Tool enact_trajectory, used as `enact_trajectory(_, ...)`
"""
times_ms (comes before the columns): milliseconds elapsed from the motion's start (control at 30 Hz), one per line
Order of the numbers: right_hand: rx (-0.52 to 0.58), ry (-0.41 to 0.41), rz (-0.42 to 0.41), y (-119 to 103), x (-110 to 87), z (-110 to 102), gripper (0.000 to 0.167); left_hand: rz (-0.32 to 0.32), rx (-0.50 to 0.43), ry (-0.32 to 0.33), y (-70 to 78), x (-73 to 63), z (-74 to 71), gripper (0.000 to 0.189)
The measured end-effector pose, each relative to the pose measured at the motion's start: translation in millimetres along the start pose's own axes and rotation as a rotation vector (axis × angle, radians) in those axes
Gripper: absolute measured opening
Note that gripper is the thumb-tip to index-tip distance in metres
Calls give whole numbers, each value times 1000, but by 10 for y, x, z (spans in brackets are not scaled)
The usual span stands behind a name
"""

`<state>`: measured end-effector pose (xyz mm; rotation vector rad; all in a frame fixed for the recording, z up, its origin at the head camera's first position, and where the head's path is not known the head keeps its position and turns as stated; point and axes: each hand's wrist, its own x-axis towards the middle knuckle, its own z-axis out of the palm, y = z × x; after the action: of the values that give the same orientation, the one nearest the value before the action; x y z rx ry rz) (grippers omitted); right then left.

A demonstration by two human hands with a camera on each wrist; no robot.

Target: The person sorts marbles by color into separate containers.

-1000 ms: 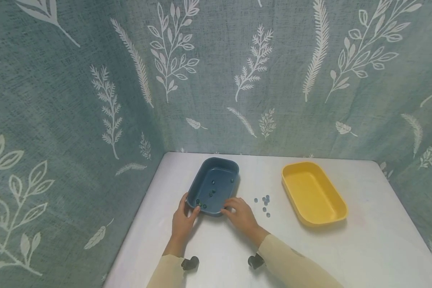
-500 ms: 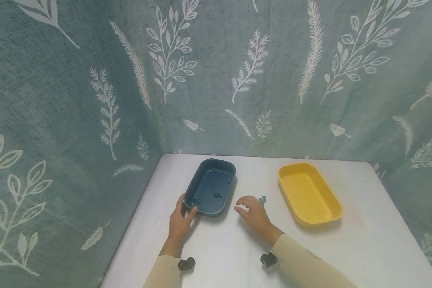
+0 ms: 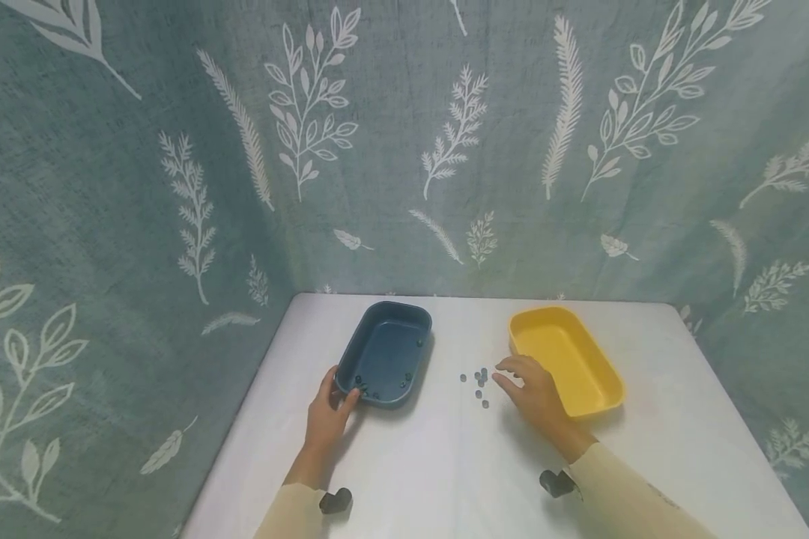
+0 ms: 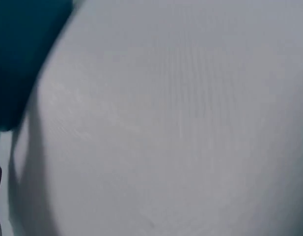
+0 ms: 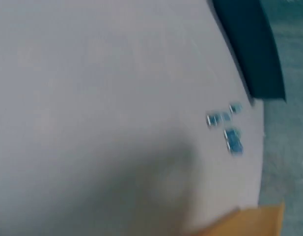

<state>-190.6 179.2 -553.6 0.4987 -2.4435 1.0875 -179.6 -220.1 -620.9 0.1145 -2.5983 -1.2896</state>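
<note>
My left hand (image 3: 326,412) grips the near left corner of a dark blue tray (image 3: 386,352), thumb over the rim. Several small dark glassy pieces (image 3: 407,376) lie along the tray's near and right sides. On the table between the trays, several small bluish translucent pieces (image 3: 481,378) are scattered. My right hand (image 3: 529,389) hovers just right of these, its fingers loosely bent and no object visible between them. In the right wrist view the bluish pieces (image 5: 233,140) appear near the blue tray (image 5: 252,49); the right fingers are out of that view.
A yellow tray (image 3: 566,359) stands right behind my right hand, its bare floor showing. Both trays rest on a white table (image 3: 438,464). Leaf-patterned cloth (image 3: 377,150) hangs along the table's back and left sides.
My right hand has left the blue tray's near right corner and moved right, past the bluish pieces. The pieces inside the blue tray have shifted toward its near end. My left hand keeps its grip.
</note>
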Motion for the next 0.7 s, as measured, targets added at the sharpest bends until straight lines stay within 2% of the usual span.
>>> enact_trajectory(200, -30, 180, -170, 281, -108, -385, 24, 42, 56, 118, 141, -31, -18, 57)
enact_trajectory(267, -36, 221, -188, 340, -154, -507, 26, 64, 87, 155, 195, -43, -29, 50)
enact_trajectory(333, -51, 244, -152, 366, -215, -624, 26, 68, 114, 163, 234, -42, -35, 46)
enact_trajectory(400, -56, 240, -82, 355, -293, -743, 24, 59, 138, 156, 265, -26, -36, 44)
enact_trajectory(533, -66, 260, 33, 410, -473, -896, 23, 20, 101, 113, 296, 9, -35, 51)
enact_trajectory(700, -78, 333, 81, 571, -644, -1025, 24, 2, 53, 50, 302, 51, -19, 62)
